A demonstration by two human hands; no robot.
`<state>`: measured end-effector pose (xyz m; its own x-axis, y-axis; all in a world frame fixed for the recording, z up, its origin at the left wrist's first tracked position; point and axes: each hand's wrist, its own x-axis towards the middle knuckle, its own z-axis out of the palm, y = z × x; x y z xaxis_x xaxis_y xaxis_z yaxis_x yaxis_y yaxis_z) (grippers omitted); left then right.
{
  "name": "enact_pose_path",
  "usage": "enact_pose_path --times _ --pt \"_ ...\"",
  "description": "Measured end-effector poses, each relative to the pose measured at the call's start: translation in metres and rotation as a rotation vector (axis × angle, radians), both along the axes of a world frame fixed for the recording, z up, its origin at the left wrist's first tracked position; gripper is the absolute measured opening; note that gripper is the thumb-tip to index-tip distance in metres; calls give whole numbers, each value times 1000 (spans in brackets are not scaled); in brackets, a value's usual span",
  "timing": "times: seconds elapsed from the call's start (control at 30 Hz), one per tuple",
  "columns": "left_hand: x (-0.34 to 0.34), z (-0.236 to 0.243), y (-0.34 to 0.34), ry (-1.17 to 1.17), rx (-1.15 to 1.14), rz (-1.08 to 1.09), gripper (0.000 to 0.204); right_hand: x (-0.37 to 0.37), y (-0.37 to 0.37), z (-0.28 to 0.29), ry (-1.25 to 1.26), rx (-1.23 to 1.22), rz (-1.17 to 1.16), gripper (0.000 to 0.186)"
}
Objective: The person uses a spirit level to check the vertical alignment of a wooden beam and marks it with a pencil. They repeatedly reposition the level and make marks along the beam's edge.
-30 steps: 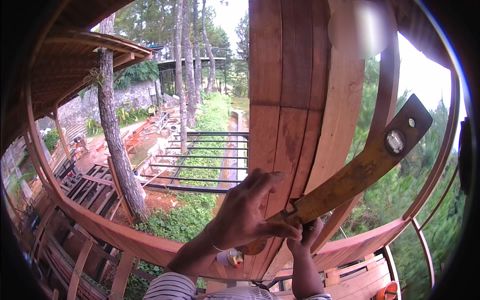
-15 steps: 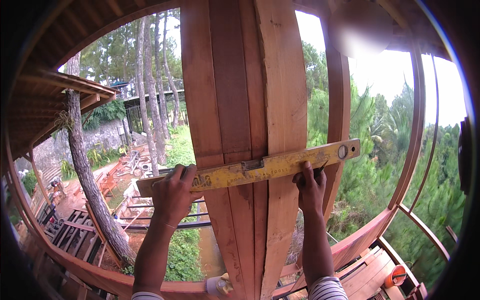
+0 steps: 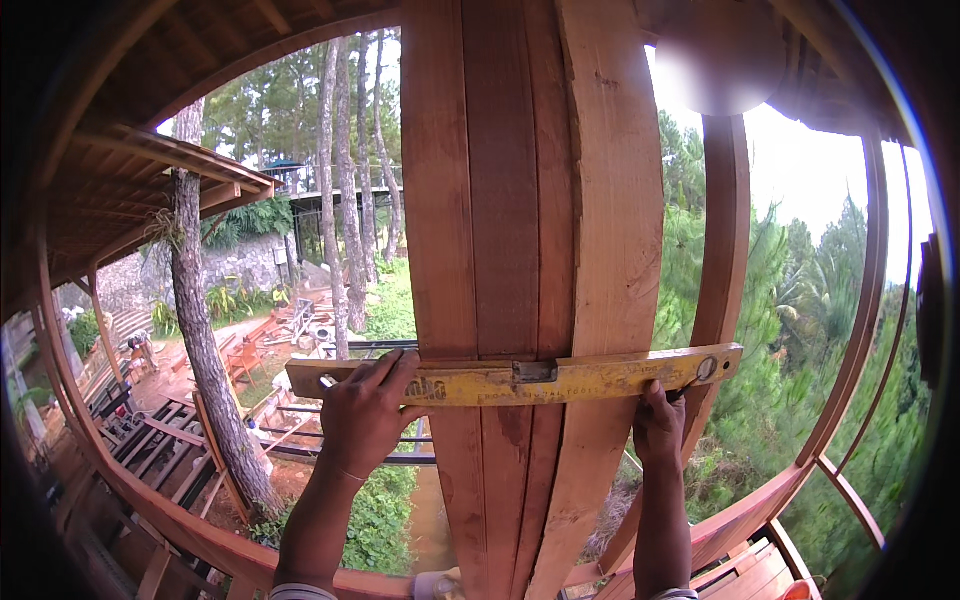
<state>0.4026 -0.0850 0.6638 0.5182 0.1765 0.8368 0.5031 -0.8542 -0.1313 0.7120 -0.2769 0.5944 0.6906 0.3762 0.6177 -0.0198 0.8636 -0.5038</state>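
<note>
A yellow, scuffed spirit level (image 3: 480,382) lies nearly horizontal across tall reddish-brown wooden boards (image 3: 505,200) and a paler board (image 3: 610,200) at their right. My left hand (image 3: 365,415) grips the level near its left end, fingers bent over it. Toward the other end, my right hand (image 3: 660,420) is closed on its lower edge, thumb upward; a small dark object shows by those fingers, too small to name. Both forearms reach up from the lower edge.
A curved wooden railing (image 3: 200,530) runs round below me. A post (image 3: 725,200) stands at the right, a tree trunk (image 3: 195,300) at the left. Far below are steel beams, timber piles and a person (image 3: 138,360). An orange bucket (image 3: 797,591) and pale container (image 3: 437,585) touch the bottom edge.
The level has swung from steeply tilted to nearly horizontal across the boards. My left hand has shifted left along it, my right hand sits toward its right end. The view has shifted.
</note>
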Motion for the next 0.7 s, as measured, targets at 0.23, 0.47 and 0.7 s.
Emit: enact_pose_path --times 0.23,0.47,0.7 --pt "0 2 0 29 -14 -15 69 16 2 -16 -7 -46 -43 20" --pt "1 8 -1 35 -49 -31 63 29 6 -23 8 16 -2 31" --pt "-3 10 -2 40 -17 -23 61 15 6 -13 21 -45 -70 18"
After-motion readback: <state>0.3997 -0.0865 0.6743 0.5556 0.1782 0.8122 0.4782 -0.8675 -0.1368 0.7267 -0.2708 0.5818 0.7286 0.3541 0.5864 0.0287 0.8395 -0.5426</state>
